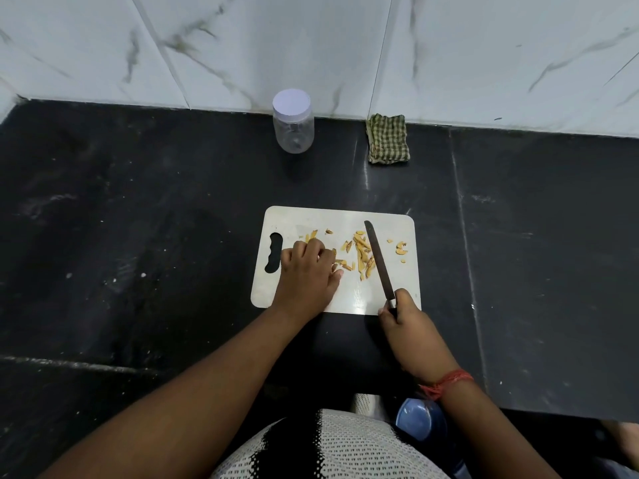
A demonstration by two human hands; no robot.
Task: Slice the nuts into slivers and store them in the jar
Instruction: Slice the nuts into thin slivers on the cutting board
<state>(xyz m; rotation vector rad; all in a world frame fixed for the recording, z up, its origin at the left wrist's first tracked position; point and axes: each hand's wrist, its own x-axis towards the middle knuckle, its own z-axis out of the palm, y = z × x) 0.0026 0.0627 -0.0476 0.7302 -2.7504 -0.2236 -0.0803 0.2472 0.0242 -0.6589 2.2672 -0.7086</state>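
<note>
My left hand (307,271) lies knuckles-up on the white rectangular plastic cutting board (352,299), just right of its handle slot. Fingers are curled down over a few pale yellow nut slivers (361,252); whether they pinch a piece or only press on it, I cannot tell, the fingertips being hidden.

Most slivers lie scattered between the two hands, just right of the left thumb. A few stray pieces sit right of the blade.

Far beyond the left hand, against the wall, stands the clear plastic jar with white lid (293,122), lid on, apparently empty. Right of it lies a folded green checked cloth (388,139).

My right hand (406,321), at the board's near edge, is wrapped closed around the handle of the long dark-bladed knife (378,259); the blade lies across the board, pointing away from me.

Judgement: slicing looks largely done; the step in hand is gathering or trimming the last pieces. Next: sweep the slivers together, fetch the jar and unscrew its lid.
</note>
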